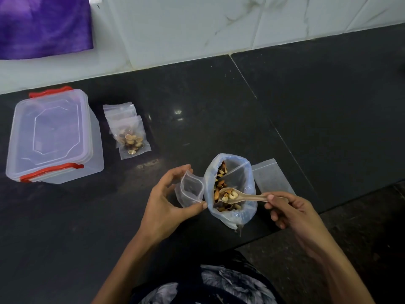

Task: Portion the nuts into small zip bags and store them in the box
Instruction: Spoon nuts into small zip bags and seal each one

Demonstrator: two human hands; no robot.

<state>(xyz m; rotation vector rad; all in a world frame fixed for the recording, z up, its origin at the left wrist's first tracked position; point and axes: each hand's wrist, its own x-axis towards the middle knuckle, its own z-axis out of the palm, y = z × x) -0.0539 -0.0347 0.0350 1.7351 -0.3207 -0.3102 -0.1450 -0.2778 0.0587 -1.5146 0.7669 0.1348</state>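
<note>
A large clear bag of mixed nuts (232, 207) stands open on the dark counter. My right hand (291, 209) grips a beige plastic spoon (247, 197) whose bowl, loaded with nuts, hovers over that bag's mouth. Just left of it, my left hand (166, 198) holds a small empty zip bag (190, 190) with its top spread apart. Filled small zip bags (131, 137) lie stacked further back on the left. The clear storage box (52, 137) with red clips sits at far left, lid on.
Several empty flat zip bags (270, 177) lie right of the nut bag. The counter's front edge (328, 210) runs diagonally under my right hand. A white tiled wall (197, 29) rises behind, with purple cloth (43, 25) hanging at top left.
</note>
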